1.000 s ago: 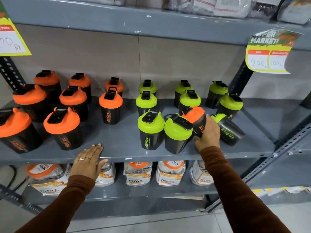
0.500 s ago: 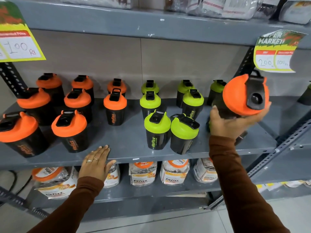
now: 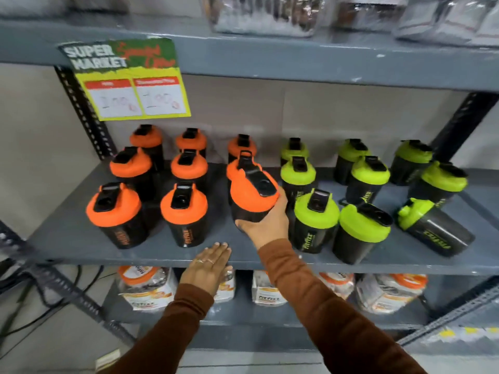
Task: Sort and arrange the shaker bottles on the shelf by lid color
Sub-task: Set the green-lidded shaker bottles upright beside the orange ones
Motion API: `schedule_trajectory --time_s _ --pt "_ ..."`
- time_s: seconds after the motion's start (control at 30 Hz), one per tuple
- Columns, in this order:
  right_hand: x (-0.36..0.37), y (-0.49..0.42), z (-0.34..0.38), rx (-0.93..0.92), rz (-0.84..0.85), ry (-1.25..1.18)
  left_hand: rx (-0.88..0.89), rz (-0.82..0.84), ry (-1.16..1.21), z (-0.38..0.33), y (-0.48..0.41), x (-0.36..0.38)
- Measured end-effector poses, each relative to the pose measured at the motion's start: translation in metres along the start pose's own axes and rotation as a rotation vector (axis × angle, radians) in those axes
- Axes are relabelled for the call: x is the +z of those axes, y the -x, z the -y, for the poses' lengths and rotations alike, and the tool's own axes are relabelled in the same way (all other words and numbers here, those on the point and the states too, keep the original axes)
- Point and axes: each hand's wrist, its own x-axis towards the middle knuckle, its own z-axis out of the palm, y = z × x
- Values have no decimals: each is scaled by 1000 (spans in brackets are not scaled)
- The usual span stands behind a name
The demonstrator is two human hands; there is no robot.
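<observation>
My right hand (image 3: pixel 266 225) grips a black shaker bottle with an orange lid (image 3: pixel 252 195) at the front of the grey middle shelf (image 3: pixel 81 233), tilted, right of the orange group. Several orange-lidded bottles (image 3: pixel 183 205) stand on the left half. Several green-lidded bottles (image 3: pixel 316 211) stand on the right half. One green-lidded bottle (image 3: pixel 434 229) lies tipped over at the far right. My left hand (image 3: pixel 206 268) rests flat on the shelf's front edge, holding nothing.
A yellow price sign (image 3: pixel 132 82) hangs from the upper shelf (image 3: pixel 297 63). Bagged goods sit on top. Packets with orange labels (image 3: pixel 143 287) fill the lower shelf. Black perforated uprights (image 3: pixel 83 114) frame the shelf on both sides.
My right hand carried the orange-lidded bottle from the right, among the green ones, over to the orange side. The camera swung left. My left hand stayed on the shelf edge.
</observation>
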Motion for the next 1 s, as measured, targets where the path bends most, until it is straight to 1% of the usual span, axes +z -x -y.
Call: schedule_trajectory --time_s 0.07,0.17,0.2,0.33,0.47,0.57,0.6,0.67,0.7,0.73,0.8,0.83,0.9,1.0 --pt "13 4 -8 113 70 54 6 2 -56 3 2 4" --pt "19 3 -22 176 87 114 48 43 -51 4 2 4" --pt "21 4 -24 169 85 131 56 22 -53 3 2 5" --pt "21 6 -31 154 89 141 8 74 -7 3 4 5" --pt "-3 30 -43 94 86 119 -33 146 -6 -2 8 5" --pt "-42 58 -60 -128 -15 230 -41 170 29 -18 9 7" --pt "-53 67 -64 -204 -38 297 -22 170 34 -23 11 9" --pt "-90 81 -83 -270 -67 466 62 185 76 -53 6 13" --pt "-102 85 -90 -258 -62 506 84 200 93 -62 5 14" --pt "-119 88 -98 -197 -72 512 98 197 103 -76 0 18" --pt "-165 84 -112 -75 -197 512 62 183 130 -106 -15 25" --pt "-187 75 -115 -44 -281 529 15 169 138 -119 -23 28" --pt "-230 50 -116 -53 -410 600 -118 158 170 -137 -35 31" --pt "-279 4 -105 -89 -498 691 -289 179 188 -154 -44 36"
